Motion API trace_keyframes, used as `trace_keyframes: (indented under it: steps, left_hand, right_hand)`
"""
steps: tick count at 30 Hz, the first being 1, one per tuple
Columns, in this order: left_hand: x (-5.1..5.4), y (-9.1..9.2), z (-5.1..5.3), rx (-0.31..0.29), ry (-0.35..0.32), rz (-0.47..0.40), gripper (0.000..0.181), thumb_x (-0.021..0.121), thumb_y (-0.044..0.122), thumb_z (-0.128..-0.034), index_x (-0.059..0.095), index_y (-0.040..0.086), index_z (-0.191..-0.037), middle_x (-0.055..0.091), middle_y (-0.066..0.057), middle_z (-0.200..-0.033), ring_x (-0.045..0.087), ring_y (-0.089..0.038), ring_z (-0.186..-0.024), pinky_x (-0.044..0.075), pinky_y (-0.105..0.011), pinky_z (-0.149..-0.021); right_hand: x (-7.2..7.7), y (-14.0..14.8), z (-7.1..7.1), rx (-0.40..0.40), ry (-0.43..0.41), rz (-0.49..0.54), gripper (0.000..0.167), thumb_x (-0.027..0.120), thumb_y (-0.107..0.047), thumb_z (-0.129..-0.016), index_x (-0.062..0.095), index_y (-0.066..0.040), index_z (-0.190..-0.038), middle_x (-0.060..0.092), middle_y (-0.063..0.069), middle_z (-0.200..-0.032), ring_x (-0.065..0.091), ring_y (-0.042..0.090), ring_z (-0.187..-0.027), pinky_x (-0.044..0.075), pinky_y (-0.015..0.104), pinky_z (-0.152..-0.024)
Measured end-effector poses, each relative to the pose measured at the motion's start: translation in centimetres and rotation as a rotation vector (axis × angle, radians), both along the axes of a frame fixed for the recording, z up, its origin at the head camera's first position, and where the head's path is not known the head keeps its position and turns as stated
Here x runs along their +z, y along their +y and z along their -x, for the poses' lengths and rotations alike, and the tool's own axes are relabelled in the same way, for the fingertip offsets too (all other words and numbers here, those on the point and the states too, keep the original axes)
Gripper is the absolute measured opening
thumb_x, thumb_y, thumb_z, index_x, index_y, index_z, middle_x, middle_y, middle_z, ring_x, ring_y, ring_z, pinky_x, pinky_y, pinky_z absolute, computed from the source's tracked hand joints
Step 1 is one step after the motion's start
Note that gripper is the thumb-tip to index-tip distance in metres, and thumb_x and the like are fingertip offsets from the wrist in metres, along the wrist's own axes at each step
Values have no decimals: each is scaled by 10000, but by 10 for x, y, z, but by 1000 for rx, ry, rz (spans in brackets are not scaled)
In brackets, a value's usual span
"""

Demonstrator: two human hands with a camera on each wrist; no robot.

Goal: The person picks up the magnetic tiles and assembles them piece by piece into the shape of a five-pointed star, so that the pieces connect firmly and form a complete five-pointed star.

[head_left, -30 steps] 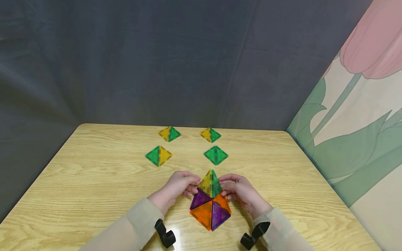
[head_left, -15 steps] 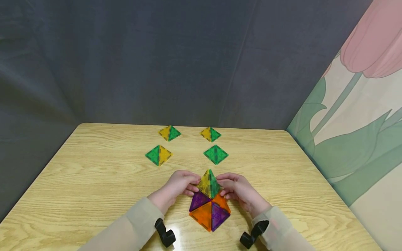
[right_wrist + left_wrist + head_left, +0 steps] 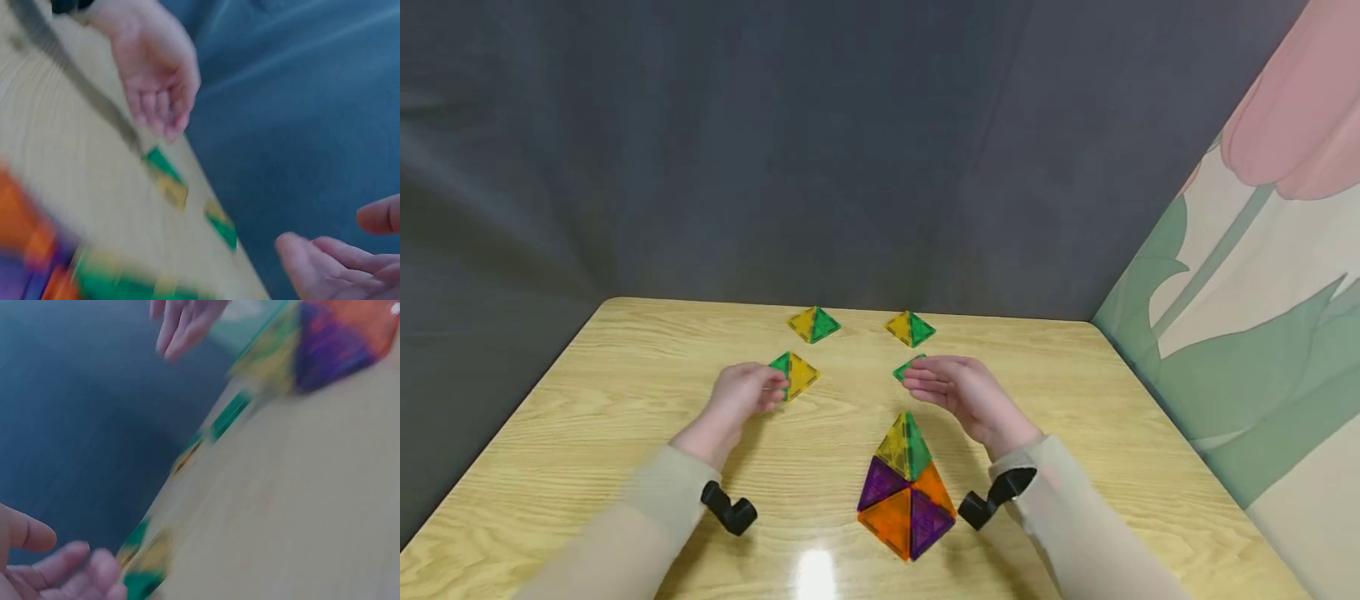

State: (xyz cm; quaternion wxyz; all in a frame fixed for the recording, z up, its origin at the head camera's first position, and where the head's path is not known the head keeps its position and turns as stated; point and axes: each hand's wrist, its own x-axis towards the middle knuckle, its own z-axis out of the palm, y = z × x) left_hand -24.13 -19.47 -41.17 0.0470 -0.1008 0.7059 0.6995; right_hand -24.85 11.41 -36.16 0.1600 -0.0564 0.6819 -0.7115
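Translucent orange and purple triangular magnetic tiles [image 3: 887, 521] form a cluster near the front of the table, joined at the far side to a peaked yellow-and-green piece [image 3: 905, 447]. Neither hand touches it. My left hand [image 3: 737, 404] hovers left of a green-and-yellow tile pair [image 3: 802, 377], its fingers overlapping the green half in the head view and holding nothing. Beyond the cluster, my right hand [image 3: 966, 396] is raised with extended fingers, hiding most of a green tile pair [image 3: 906, 368]. Both wrist views are blurred; the left one shows my right hand [image 3: 190, 325] with nothing in it.
Two more yellow-and-green tile pairs lie near the back edge, one at left [image 3: 814, 324] and one at right [image 3: 911, 329]. A dark curtain [image 3: 850, 150] hangs behind the wooden table [image 3: 625, 400]. A flower-patterned panel [image 3: 1247, 333] borders the right side.
Both hands have let go of the yellow-and-green piece and moved away from me, the left hand also leftward. The joined cluster stays on the table. The head view has shifted slightly.
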Motion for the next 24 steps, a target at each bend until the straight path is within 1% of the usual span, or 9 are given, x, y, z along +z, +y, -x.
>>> trace_keyframes:
  steps: [1,3,5,7,10,13,15,18,24]
  left_hand:
    - [2,-11,3,11,-11,11,376,506,140,-1001,540,-119,-1272,643,-212,-1140,663,-232,-908,564,-298,-798]
    - [4,-28,8,3,-40,24,482,467,178,-1012,434,-134,-1378,566,-282,-1268,628,-307,-1059,533,-344,-909]
    - [4,-38,12,-36,-61,30,579,435,215,-1017,313,-149,-1451,453,-336,-1390,532,-380,-1228,466,-397,-1020]
    - [4,-42,17,-85,-74,15,636,412,241,-1026,218,-157,-1483,351,-365,-1458,425,-417,-1328,401,-431,-1082]
    - [6,-40,25,-121,-83,7,662,421,258,-1029,183,-139,-1502,284,-380,-1488,364,-431,-1366,367,-442,-1106]
    - [12,-33,32,-141,-87,19,677,434,270,-1025,182,-137,-1503,261,-391,-1490,355,-443,-1364,370,-461,-1102]
    - [15,-29,35,-145,-98,28,688,447,274,-1016,188,-152,-1492,271,-392,-1481,360,-450,-1351,375,-472,-1096]
    - [16,-26,39,-144,-114,31,702,461,279,-1011,189,-171,-1475,305,-391,-1459,384,-457,-1331,397,-481,-1078]
    - [17,-28,42,-152,-132,31,714,457,292,-1017,171,-178,-1472,323,-396,-1448,396,-464,-1327,400,-468,-1079]
  right_hand:
    - [4,-9,3,20,-3,6,426,467,-150,-1046,465,139,-1358,566,296,-1295,595,378,-1164,508,392,-967]
    - [8,-28,10,58,-28,6,444,466,-138,-1040,429,134,-1389,517,314,-1345,534,407,-1233,467,420,-1018]
    - [4,-48,18,78,-63,6,467,466,-124,-1037,383,133,-1418,450,332,-1399,483,416,-1281,428,438,-1057]
    - [-4,-67,28,86,-105,7,506,459,-123,-1040,318,124,-1458,386,345,-1441,418,428,-1330,384,456,-1092]
    - [-16,-90,43,71,-153,3,560,445,-161,-1057,236,126,-1490,303,360,-1482,352,451,-1362,338,475,-1119]
    - [-23,-102,54,53,-176,-19,594,414,-224,-1075,205,152,-1484,301,377,-1467,362,466,-1345,347,471,-1114]
    - [-28,-105,56,51,-190,-26,601,398,-244,-1080,204,164,-1478,310,378,-1459,383,463,-1328,358,462,-1108]
    - [-33,-105,58,54,-203,-33,596,391,-257,-1082,228,164,-1471,349,368,-1440,419,448,-1300,378,455,-1095]
    - [-39,-107,60,76,-188,-39,574,401,-249,-1080,262,146,-1473,396,346,-1432,462,428,-1279,413,456,-1069]
